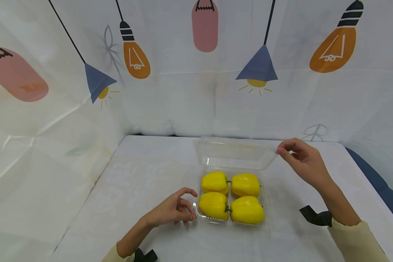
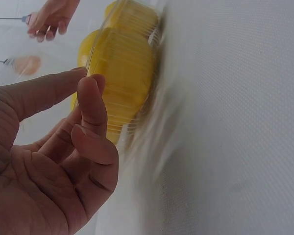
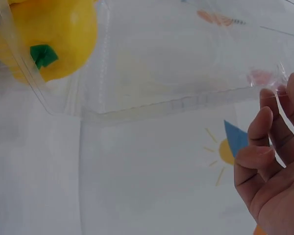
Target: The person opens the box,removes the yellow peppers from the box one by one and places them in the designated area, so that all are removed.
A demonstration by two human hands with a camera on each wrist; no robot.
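Note:
A clear plastic clamshell box (image 1: 265, 203) lies open on the table, with several yellow bell peppers (image 1: 247, 210) in its base in two rows. Its hinged lid (image 1: 235, 154) leans back on the far side. My right hand (image 1: 302, 160) pinches the lid's right corner between thumb and fingertips; the right wrist view shows this hand (image 3: 277, 152) at the lid's edge. At the base's left rim is my left hand (image 1: 177, 209). In the left wrist view, this hand (image 2: 63, 142) has its thumb and fingertip meeting at the rim, beside the peppers.
The white table (image 1: 144, 171) reaches back to a hanging white sheet (image 1: 183, 102) printed with lamps and bulbs. Another sheet (image 1: 52, 145) hangs along the left side. Black straps (image 1: 316, 216) hang at both wrists. Something dark blue (image 1: 376, 178) shows beyond the table's right edge.

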